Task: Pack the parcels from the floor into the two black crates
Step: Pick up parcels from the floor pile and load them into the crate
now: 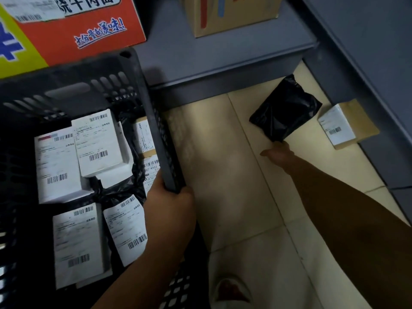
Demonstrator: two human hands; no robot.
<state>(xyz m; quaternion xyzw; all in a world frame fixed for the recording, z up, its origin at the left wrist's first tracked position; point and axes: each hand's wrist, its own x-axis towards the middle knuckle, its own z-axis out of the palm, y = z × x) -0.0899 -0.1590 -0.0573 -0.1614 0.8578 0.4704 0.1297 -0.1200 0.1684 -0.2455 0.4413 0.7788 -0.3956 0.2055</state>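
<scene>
Left hand (171, 204) fingers curled over black crate (153, 117) rim, right hand (278, 153) fingers apparently pinching black parcel (287, 110) corner

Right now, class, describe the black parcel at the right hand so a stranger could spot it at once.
Find the grey shelf unit; over the pale floor tiles below its front edge is the black parcel, its near corner meeting the right hand. Unlike the labelled brown box beside it, it is a glossy plastic bag showing no label.
</scene>
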